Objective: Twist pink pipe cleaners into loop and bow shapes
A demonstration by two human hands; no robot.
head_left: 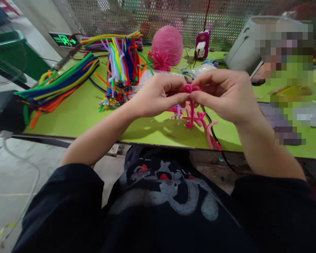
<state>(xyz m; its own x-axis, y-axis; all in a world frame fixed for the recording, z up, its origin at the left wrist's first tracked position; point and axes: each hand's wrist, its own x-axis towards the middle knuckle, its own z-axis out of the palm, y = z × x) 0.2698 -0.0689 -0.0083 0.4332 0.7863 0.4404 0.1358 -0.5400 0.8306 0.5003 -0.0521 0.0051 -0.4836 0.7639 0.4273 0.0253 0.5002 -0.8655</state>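
Observation:
Both hands meet above the green table (158,131), their fingertips pinched on a bright pink pipe cleaner (191,105). Its top is bent into small loops, and a straight stem hangs down between the hands. My left hand (160,93) grips the loops from the left with thumb and fingers. From the other side, my right hand (226,93) pinches the same loops. Below them lie several loose pink pipe cleaner pieces (213,135) and a short lilac piece (178,113). The fingers hide part of the loops.
Bundles of coloured pipe cleaners (65,84) lie at the left, with an upright bunch (121,66) beside them. Behind stand a pink ball (168,42), a purple power socket (202,45) and a grey bin (243,45). A black cable (213,131) runs over the table edge.

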